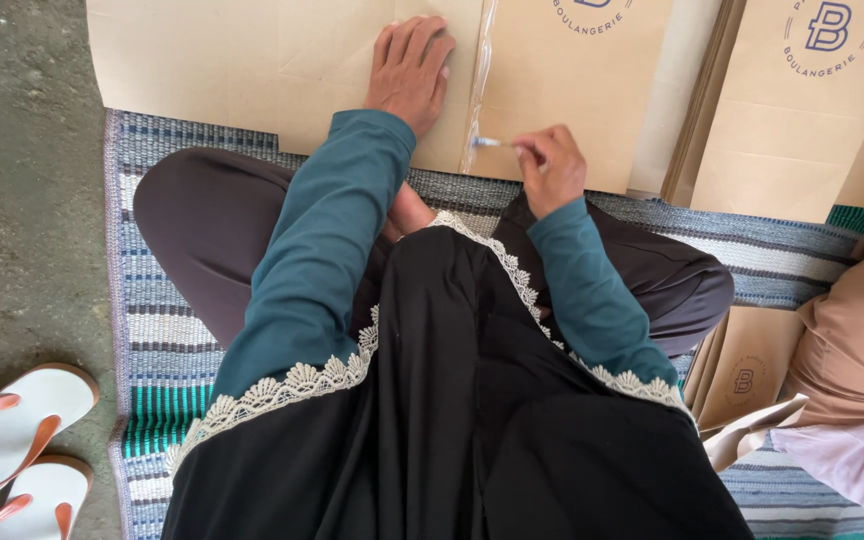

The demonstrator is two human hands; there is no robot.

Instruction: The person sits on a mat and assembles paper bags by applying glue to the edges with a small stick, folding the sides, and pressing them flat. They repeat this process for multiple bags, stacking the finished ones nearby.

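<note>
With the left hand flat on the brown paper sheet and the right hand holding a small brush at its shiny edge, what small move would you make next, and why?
Probably draw the small brush further along the shiny strip at the edge of the flat brown paper sheet. The right hand holds the brush at the strip's near end, most of the strip lies ahead of it, and the left hand presses the sheet flat.

Matt brown paper sheet [282, 70] under the flat left hand [410, 72], glossy clear film strip [476, 95] at its 3 o'clock, coarse woven striped mat [167, 330], rough concrete floor [22, 220], smooth rubbery sandals [17, 445] at 7 o'clock
</note>
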